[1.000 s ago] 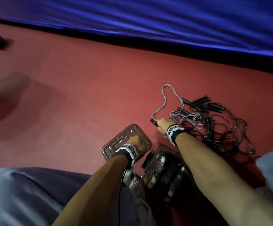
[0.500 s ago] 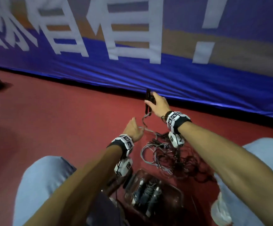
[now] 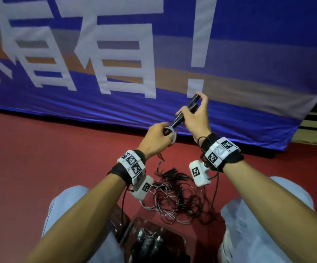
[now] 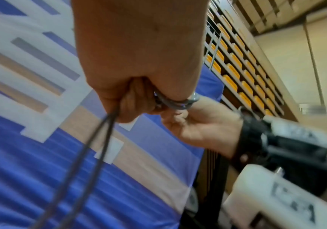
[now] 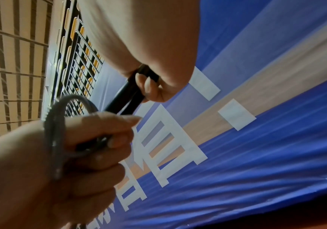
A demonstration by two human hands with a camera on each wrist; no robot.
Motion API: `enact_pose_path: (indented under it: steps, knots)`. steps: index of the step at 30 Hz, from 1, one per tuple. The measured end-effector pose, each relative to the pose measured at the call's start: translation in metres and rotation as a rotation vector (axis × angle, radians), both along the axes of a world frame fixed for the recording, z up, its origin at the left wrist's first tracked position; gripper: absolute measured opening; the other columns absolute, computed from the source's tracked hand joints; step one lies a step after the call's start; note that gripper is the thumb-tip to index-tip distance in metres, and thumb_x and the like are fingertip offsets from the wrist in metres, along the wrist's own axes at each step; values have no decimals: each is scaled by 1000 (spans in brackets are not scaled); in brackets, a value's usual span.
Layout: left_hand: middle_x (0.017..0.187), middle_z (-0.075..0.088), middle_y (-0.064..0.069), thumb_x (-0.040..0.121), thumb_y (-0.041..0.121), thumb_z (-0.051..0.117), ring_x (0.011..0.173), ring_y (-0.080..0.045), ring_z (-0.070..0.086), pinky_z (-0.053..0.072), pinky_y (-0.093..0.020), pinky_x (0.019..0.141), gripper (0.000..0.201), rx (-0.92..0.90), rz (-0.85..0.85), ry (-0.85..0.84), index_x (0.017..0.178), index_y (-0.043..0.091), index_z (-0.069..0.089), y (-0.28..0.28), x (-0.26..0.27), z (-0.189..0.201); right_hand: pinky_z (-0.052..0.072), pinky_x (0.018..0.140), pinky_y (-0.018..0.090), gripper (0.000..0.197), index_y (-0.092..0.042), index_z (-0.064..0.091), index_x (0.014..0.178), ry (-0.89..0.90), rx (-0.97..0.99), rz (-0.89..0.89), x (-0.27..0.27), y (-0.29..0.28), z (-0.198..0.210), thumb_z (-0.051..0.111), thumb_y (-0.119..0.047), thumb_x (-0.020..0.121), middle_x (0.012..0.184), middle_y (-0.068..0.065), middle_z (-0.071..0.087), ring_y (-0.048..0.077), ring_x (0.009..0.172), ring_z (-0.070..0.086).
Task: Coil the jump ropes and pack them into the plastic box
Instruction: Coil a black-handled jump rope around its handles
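My right hand (image 3: 193, 115) grips two black jump-rope handles (image 3: 185, 112) held side by side, raised in front of the blue banner. My left hand (image 3: 160, 136) grips the lower ends of those handles and the grey rope (image 3: 172, 132) looped over its fingers. In the right wrist view the grey rope loop (image 5: 61, 124) lies across my left hand, and the black handles (image 5: 127, 99) run up into my right hand's fingers (image 5: 149, 86). Two rope strands (image 4: 92, 148) hang down from my left fist. A tangled pile of ropes (image 3: 178, 198) lies on the red floor. The clear plastic box (image 3: 180, 242) below holds packed ropes.
A blue banner (image 3: 116, 111) with white characters hangs close in front. The box lid (image 3: 118, 221) lies on the floor left of the box. My knees in light trousers (image 3: 267, 215) flank the pile. Tiered orange seats (image 4: 237, 74) show behind.
My right hand has lifted the handles higher and tilted them. My left hand has closed round their lower ends and the grey rope, which now loops over its fingers. The head view has tilted up.
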State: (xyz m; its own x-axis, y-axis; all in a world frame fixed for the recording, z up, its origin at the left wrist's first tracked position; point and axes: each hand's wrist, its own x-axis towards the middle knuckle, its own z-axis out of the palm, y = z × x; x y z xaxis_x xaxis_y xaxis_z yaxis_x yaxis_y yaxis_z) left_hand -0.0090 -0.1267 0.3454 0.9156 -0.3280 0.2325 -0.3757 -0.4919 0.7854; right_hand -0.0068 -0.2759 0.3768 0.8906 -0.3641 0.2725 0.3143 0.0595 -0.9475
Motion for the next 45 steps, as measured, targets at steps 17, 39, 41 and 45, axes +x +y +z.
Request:
enact_pose_path:
  steps: [17,39,41,45]
  knots:
    - [55,39,11,93,41,65,50,-7,32,28,-24,47,41,-115,-38,-148,68,10,58,-31,-5,7,62,69,43,33,-20,37,123,-134,43,-373,7,-62,7,56,-13,97,93,11,66,30,69,71]
    - [60,16,1,102,59,34,50,-14,18,27,-27,49,52,-569,-281,666,65,24,27,-31,-23,16,60,68,54,15,-32,51,91,71,2,-372,8,-35,-13,59,-43,96,85,1,64,25,74,66]
    - [60,13,1,102,59,36,51,-14,13,14,-29,48,51,-587,-215,606,65,26,24,-29,-22,21,57,51,39,19,-22,51,95,124,60,-369,11,-33,-13,58,-39,100,79,3,61,22,59,62]
    - [50,17,5,102,53,43,42,-11,15,11,-23,43,53,-624,-78,488,59,28,26,-9,-17,24,45,42,28,9,-9,58,95,184,-55,-261,17,-22,-23,56,-16,98,75,13,62,15,42,54]
